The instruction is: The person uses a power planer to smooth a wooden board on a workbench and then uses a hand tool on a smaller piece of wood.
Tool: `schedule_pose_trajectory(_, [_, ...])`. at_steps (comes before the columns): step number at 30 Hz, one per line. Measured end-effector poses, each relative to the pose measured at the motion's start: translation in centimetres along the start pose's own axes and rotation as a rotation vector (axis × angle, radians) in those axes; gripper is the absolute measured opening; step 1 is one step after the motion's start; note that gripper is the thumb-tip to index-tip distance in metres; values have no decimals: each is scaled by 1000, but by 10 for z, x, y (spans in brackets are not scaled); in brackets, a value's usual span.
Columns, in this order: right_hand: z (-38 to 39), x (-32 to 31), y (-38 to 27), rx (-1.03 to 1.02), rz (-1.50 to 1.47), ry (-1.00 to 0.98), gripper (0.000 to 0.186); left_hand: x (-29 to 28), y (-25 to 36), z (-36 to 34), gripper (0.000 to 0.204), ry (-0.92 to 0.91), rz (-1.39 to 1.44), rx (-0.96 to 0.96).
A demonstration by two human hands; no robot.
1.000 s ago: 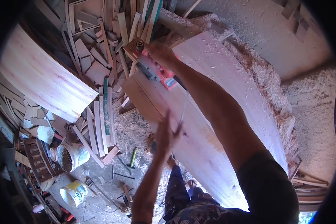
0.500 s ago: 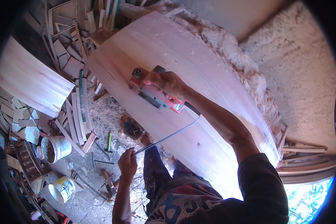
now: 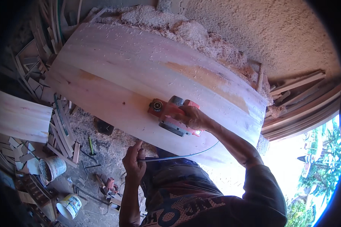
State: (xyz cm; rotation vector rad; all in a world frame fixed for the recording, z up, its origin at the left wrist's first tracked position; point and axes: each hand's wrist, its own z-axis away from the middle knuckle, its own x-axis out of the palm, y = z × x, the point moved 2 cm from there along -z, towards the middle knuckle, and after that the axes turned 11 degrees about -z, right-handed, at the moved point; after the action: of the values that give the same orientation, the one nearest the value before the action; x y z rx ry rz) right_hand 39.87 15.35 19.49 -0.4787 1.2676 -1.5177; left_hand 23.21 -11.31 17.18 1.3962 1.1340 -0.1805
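Note:
A broad pale wooden panel (image 3: 113,72) made of joined boards lies in front of me, its surface flecked with shavings. On its right half rests a red and dark electric hand planer (image 3: 172,125). My right hand (image 3: 192,116) is wrapped round the planer's handle from above. From the planer's rear a thin grey-blue power cord (image 3: 178,157) curves down and leftward. My left hand (image 3: 134,160) pinches this cord near the panel's close edge, one finger pointing up. The planer's sole is hidden against the wood.
Shavings (image 3: 193,34) are heaped along the panel's far edge. Offcuts (image 3: 62,128) and another pale panel (image 3: 21,117) lie at left. Two buckets (image 3: 53,167), a green-handled hammer (image 3: 91,145) and a red tool (image 3: 110,185) are on the floor. Curved boards (image 3: 303,109) stack at right.
The planer and my right hand have moved rightward along the panel. My left hand still holds the cord, now with more slack. The whole view has shifted to the right.

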Motion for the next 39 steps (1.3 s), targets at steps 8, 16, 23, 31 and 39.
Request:
schedule_pose_trajectory(8, [178, -1, 64, 5, 49, 113, 45, 90, 102, 105, 30, -140, 64, 118])
schedule_pose_trajectory(16, [290, -20, 138, -201, -18, 195, 45, 155, 214, 176, 42, -205, 7, 170])
schedule_pose_trajectory(23, [398, -82, 247, 51, 24, 80, 52, 219, 293, 216, 75, -458, -127, 216])
schedule_pose_trajectory(31, [520, -171, 298, 112, 2, 94, 54, 317, 409, 250, 107, -735, -165, 267])
schedule_pose_trajectory(39, [550, -210, 337, -4, -38, 19, 62, 376, 462, 259, 114, -806, -468, 305])
